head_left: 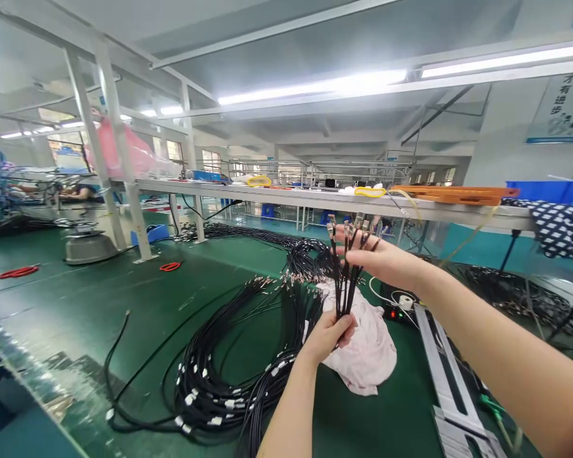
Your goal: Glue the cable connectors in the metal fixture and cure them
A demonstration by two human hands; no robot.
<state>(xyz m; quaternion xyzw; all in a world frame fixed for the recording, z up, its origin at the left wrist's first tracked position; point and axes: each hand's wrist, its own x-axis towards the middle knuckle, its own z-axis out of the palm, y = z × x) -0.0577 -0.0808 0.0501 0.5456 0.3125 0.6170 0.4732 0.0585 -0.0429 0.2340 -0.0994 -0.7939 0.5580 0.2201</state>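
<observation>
My left hand [332, 334] is closed round a small bundle of black cables [346, 283], held upright with metal connector tips at the top. Close to those tips is my right hand [379, 257], its fingers stretched out behind the cable ends and its thumb apart in front. Whether it touches every strand, I cannot tell. Beneath the bundle a pale pink cloth [367, 350] lies crumpled on the green table [138, 343]. A large coil of black cables [219, 388] with white labels rests to the left of my left hand.
More black cables [267, 236] stretch along the back of the table. On the right lie a metal caliper-like tool [451, 381] and a black box with lit indicators [396, 313]. Red-handled tools [170, 266] and a grey round base [90, 247] are at left. A shelf [296, 198] spans behind.
</observation>
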